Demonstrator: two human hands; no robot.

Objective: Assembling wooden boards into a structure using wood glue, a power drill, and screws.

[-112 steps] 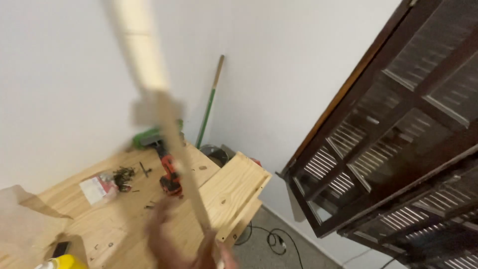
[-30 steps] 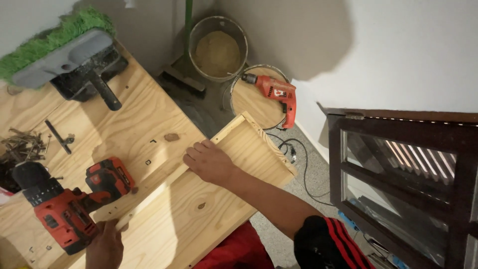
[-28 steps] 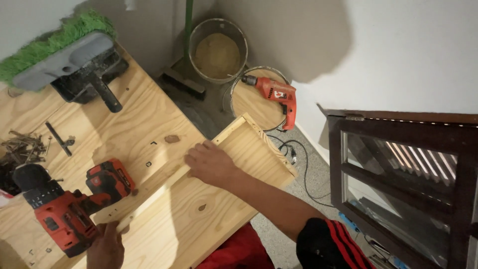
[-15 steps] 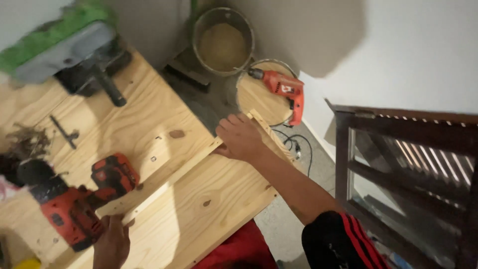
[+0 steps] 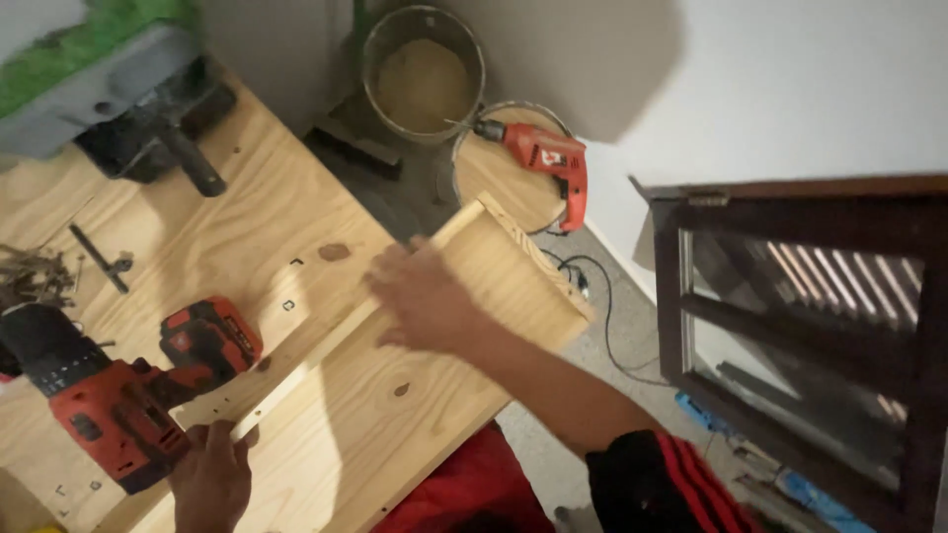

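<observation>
Pale pine strip (image 5: 326, 345) lies diagonally on the plywood bench (image 5: 197, 247), beside the red cordless drill (image 5: 118, 395). Our right hand (image 5: 425, 296) hovers spread above it; our left hand (image 5: 209, 481) presses its near end flat.

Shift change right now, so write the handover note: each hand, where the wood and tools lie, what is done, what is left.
Left hand: flat on the near end of the long wooden strip, fingers spread, gripping nothing.
Right hand: open, palm down over the strip's far part and the pine board; blurred, so contact is unclear.
The strip lies diagonally along the board's edge on the plywood table.
Red cordless drill lies on the table beside the left hand, unheld. Loose screws sit at the table's left edge. A corded red drill rests on a bucket on the floor.
Done: strip laid against the board.
Left: no screw visible in the strip yet.
</observation>
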